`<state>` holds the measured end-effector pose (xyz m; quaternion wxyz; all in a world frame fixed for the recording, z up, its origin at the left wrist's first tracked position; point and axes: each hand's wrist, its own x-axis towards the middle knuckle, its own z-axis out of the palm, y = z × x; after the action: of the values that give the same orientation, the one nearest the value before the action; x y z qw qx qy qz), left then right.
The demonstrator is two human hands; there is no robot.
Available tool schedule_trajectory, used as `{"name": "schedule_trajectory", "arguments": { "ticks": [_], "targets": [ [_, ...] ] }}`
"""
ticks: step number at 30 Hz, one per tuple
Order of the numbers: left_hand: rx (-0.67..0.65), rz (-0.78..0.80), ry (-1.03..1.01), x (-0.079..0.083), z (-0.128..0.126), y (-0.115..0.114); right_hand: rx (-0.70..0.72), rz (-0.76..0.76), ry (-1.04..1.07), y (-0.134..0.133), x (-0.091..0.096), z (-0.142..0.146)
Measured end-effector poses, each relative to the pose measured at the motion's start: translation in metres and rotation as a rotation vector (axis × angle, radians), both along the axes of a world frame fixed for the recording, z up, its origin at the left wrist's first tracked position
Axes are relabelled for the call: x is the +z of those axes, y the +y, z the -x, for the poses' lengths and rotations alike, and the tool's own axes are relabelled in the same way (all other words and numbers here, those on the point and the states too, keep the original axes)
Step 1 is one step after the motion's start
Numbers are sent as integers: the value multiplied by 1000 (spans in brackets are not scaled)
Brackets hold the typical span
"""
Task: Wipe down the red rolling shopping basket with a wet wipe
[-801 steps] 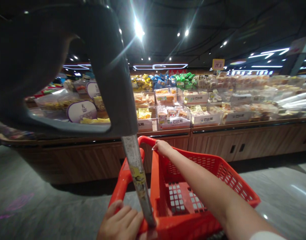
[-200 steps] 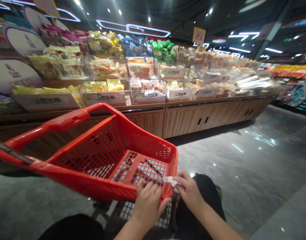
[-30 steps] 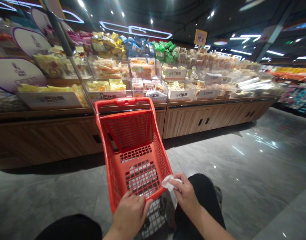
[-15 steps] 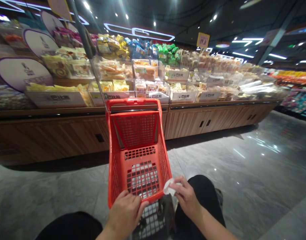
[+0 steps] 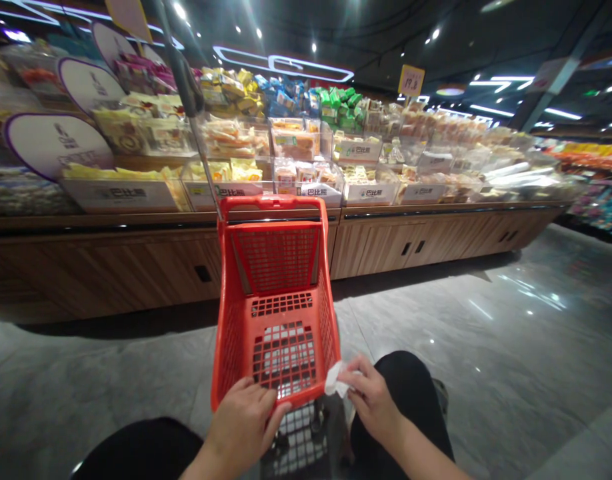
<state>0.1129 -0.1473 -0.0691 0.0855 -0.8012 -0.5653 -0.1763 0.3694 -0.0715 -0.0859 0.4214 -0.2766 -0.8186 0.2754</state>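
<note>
A red plastic shopping basket (image 5: 276, 287) on wheels stands on the floor in front of me, empty, its pull handle (image 5: 186, 87) rising to the upper left. My left hand (image 5: 243, 427) grips the basket's near rim with fingers curled over it. My right hand (image 5: 371, 400) pinches a small white wipe (image 5: 333, 380) at the basket's near right corner. My knees in black trousers show at the bottom.
A long wooden display counter (image 5: 401, 243) runs behind the basket, stacked with clear bins of packaged pastries (image 5: 296, 150) and oval signs (image 5: 56, 143). A yellow price sign (image 5: 411, 80) hangs above. Grey glossy floor (image 5: 486, 333) spreads to the right.
The basket has swung round from sideways to lengthwise and shifted slightly right. My left hand stays on its rim; my right hand keeps the wipe at the corner.
</note>
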Motion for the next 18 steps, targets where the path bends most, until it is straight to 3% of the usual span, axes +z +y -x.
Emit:
{"name": "schedule_trajectory", "arguments": {
  "ticks": [5,10,13,18],
  "targets": [
    [149,133,-82,16,-22,2,24,27,65,10,7,8],
    [217,279,-102,28,-73,23,-166,191,318,34,24,18],
    [178,319,-80,23,-90,34,-63,115,160,32,26,14],
    [128,332,-65,12,-87,34,69,-7,-42,26,17,8]
  ]
}}
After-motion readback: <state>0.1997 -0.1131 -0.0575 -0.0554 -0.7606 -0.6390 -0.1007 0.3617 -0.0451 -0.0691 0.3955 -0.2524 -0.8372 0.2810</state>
